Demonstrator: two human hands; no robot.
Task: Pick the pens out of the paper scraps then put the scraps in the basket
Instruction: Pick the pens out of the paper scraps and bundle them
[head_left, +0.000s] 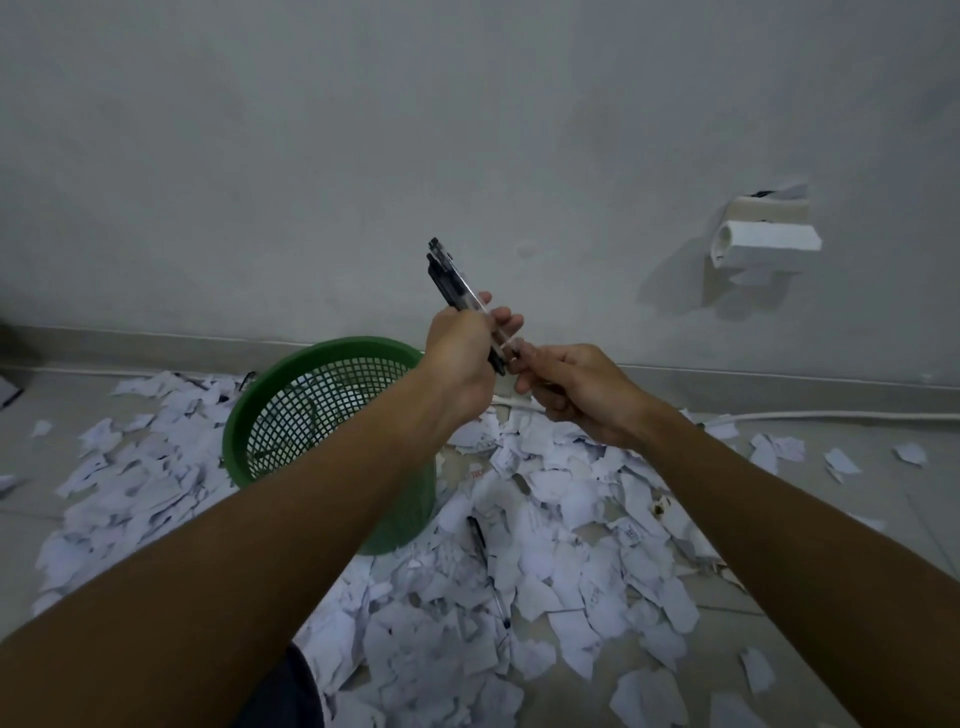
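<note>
A grey wall (363, 130) is filling the upper half of the view, and a tiled floor (841, 613) is lying below it. White paper scraps (561, 587) are covering much of this floor, spreading to both sides of a green mesh basket (311, 405) that is standing upright near the wall; scraps are touching its base. On the wall to the right, a white broken fitting (763, 239) is sticking out. A white cable (810, 415) is running along the bottom of the wall.

Both arms are reaching forward above the basket and the scraps. The left hand (462, 358) is gripping a bundle of pens (457, 280), its fingers curled round them, the dark ends pointing up and to the left. The right hand (576, 389) is just beside it, its fingertips pinching the lower end of that bundle, so the two hands are meeting at the pens.

One more black pen (477, 535) is lying among the scraps, in front of the basket.
</note>
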